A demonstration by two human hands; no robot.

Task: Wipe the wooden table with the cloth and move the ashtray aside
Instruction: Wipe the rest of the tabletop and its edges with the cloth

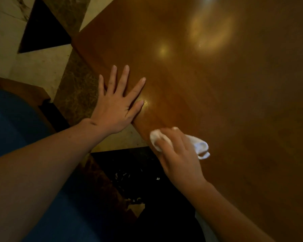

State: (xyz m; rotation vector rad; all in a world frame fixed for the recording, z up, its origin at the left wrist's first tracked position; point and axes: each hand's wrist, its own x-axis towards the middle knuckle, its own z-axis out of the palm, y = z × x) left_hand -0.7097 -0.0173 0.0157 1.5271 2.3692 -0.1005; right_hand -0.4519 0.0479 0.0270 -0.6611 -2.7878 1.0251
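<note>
The glossy brown wooden table [217, 81] fills the right and upper part of the view, its edge running diagonally from the upper left to the lower middle. My left hand [117, 105] lies flat on the table near that edge, fingers spread, holding nothing. My right hand [178, 154] presses a crumpled white cloth [201, 145] onto the table close to the edge; the cloth sticks out on both sides of my fingers. No ashtray is in view.
Left of the table is a marble floor [42, 67] with dark inlays [42, 32]. A blue seat cushion [10, 123] with a wooden frame sits at the left. Below the table edge lies a dark floor area [129, 172] with small light specks.
</note>
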